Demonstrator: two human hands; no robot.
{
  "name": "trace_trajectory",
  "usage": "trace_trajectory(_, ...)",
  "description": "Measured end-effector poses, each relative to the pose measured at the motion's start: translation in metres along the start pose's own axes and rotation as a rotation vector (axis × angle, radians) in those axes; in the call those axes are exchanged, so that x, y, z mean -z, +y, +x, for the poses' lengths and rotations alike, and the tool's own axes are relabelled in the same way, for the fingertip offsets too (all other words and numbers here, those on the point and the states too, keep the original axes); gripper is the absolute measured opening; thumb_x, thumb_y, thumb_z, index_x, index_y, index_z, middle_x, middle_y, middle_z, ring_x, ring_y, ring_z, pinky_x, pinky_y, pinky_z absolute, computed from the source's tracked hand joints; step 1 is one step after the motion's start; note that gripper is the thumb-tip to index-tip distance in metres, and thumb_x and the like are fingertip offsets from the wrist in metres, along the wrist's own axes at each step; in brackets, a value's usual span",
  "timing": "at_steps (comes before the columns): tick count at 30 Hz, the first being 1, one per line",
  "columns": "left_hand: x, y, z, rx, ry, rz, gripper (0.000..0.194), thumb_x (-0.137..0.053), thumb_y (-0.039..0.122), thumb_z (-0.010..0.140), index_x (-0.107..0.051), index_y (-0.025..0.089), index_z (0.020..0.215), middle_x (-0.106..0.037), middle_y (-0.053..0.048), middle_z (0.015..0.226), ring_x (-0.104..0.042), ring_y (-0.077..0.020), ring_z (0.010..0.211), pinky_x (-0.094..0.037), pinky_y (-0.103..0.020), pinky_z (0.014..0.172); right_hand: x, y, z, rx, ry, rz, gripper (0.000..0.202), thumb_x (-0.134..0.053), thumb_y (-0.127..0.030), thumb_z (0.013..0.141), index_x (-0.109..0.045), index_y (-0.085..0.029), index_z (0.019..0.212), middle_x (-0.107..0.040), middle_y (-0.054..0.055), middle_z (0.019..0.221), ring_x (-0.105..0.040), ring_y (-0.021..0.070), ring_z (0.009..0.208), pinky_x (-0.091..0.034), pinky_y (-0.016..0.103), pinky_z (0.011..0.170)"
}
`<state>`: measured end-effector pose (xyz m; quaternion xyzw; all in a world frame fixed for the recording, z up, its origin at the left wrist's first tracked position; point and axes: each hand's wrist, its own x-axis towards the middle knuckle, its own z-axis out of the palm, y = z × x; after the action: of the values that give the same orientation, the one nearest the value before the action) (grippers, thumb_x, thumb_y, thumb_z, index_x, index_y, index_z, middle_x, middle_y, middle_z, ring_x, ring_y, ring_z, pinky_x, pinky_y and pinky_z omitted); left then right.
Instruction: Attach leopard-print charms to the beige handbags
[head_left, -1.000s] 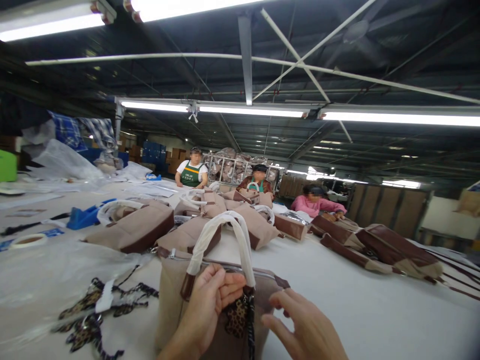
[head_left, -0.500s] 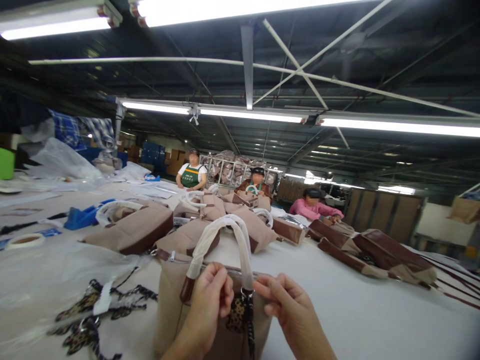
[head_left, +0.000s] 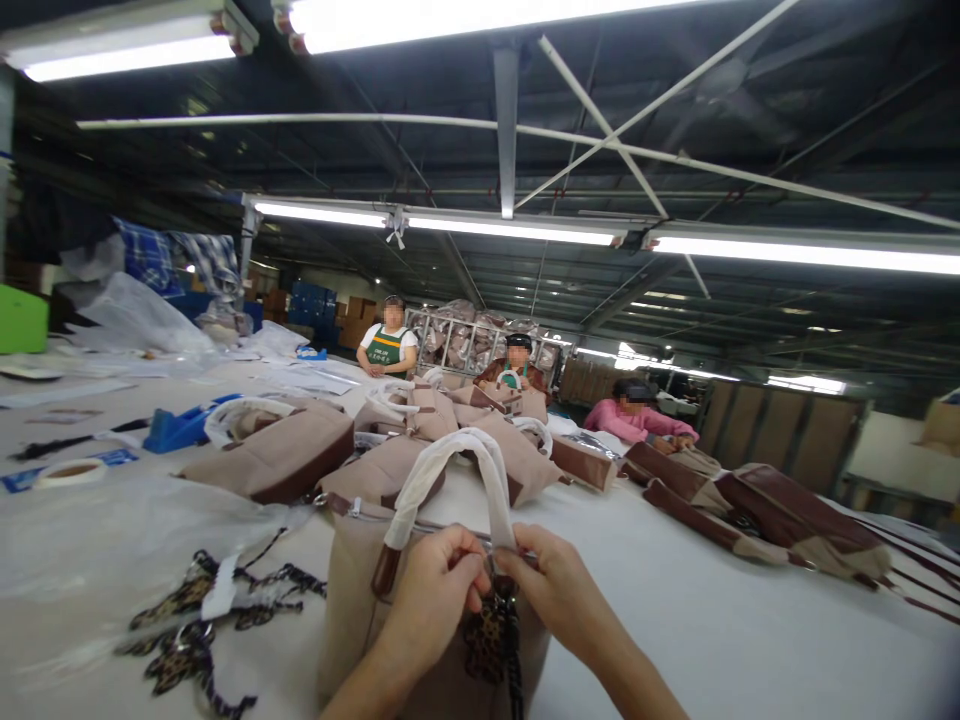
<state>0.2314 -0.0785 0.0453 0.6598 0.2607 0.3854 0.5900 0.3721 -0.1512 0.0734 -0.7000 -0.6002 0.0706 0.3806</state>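
A beige handbag (head_left: 360, 570) with brown trim stands upright at the table's near edge, its handles (head_left: 450, 455) wrapped in white material. My left hand (head_left: 442, 585) is pinched in front of the bag's top; what its fingertips hold is too small to make out. My right hand (head_left: 544, 575) closes thumb and fingers at the base of the right handle, beside the metal ring. Just below the hands hangs a leopard-print charm (head_left: 484, 640) with a dark braided cord. More leopard-print charms (head_left: 184, 655) lie on the table at the left.
Several beige and brown bags (head_left: 285, 450) lie across the table (head_left: 675, 620), with brown ones (head_left: 802, 510) at the right. Clear plastic (head_left: 135, 560), a tape roll (head_left: 71, 473) and a blue dispenser (head_left: 176, 430) are at the left. Three people are at the far side.
My right hand has moved left and closed at the right handle's base. My left hand has shifted slightly right, nearer to it. The view has shifted slightly.
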Motion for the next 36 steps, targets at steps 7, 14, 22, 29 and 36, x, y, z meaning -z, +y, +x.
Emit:
trace_trajectory(7, 0.002, 0.002, 0.0, -0.018, 0.039, 0.184, 0.014, -0.044, 0.025, 0.085, -0.051, 0.022, 0.074, -0.066, -0.005, 0.073, -0.065, -0.0195, 0.065, -0.041, -0.02, 0.042, 0.006, -0.009, 0.003, -0.003, -0.027, -0.037, 0.014, -0.056, -0.019, 0.081, -0.066, -0.024, 0.073, -0.067, -0.001, 0.069, -0.059, 0.0187, 0.069, -0.038, 0.026, 0.065)
trace_trajectory(14, 0.003, 0.012, -0.006, 0.002, 0.003, 0.19, 0.014, -0.045, 0.022, 0.083, -0.05, 0.023, 0.069, -0.068, -0.006, 0.077, -0.065, -0.0223, 0.072, -0.044, -0.023, 0.048, 0.006, 0.002, 0.011, -0.035, -0.015, 0.082, 0.012, -0.058, -0.024, 0.075, -0.064, -0.021, 0.065, -0.059, -0.004, 0.06, -0.054, 0.0163, 0.062, -0.037, 0.025, 0.059)
trace_trajectory(22, -0.004, 0.008, 0.005, 0.166, 0.018, -0.148, 0.01, -0.057, 0.023, 0.08, -0.052, 0.02, 0.071, -0.065, -0.002, 0.072, -0.065, -0.019, 0.071, -0.046, -0.025, 0.057, -0.005, 0.014, 0.012, -0.095, 0.011, 0.375, 0.022, -0.063, -0.041, 0.07, -0.06, -0.019, 0.066, -0.054, -0.004, 0.058, -0.048, 0.0147, 0.059, -0.037, 0.026, 0.057)
trace_trajectory(29, -0.003, 0.002, 0.014, 0.187, -0.018, -0.299, 0.01, -0.059, 0.027, 0.075, -0.054, 0.018, 0.074, -0.066, -0.002, 0.073, -0.063, -0.0157, 0.068, -0.039, -0.022, 0.055, 0.0, 0.006, 0.013, -0.223, -0.074, 0.569, 0.035, -0.076, -0.047, 0.055, -0.063, -0.017, 0.07, -0.061, -0.003, 0.059, -0.049, 0.0121, 0.053, -0.037, 0.024, 0.053)
trace_trajectory(36, 0.002, 0.003, 0.004, 0.024, -0.018, 0.059, 0.008, -0.053, 0.019, 0.073, -0.054, 0.02, 0.065, -0.061, 0.002, 0.054, -0.048, -0.0125, 0.047, -0.031, -0.023, 0.05, 0.0, -0.005, 0.005, -0.343, -0.055, 0.589, 0.032, -0.073, -0.045, 0.059, -0.06, -0.019, 0.072, -0.048, -0.01, 0.047, -0.028, 0.0053, 0.038, -0.015, 0.021, 0.039)
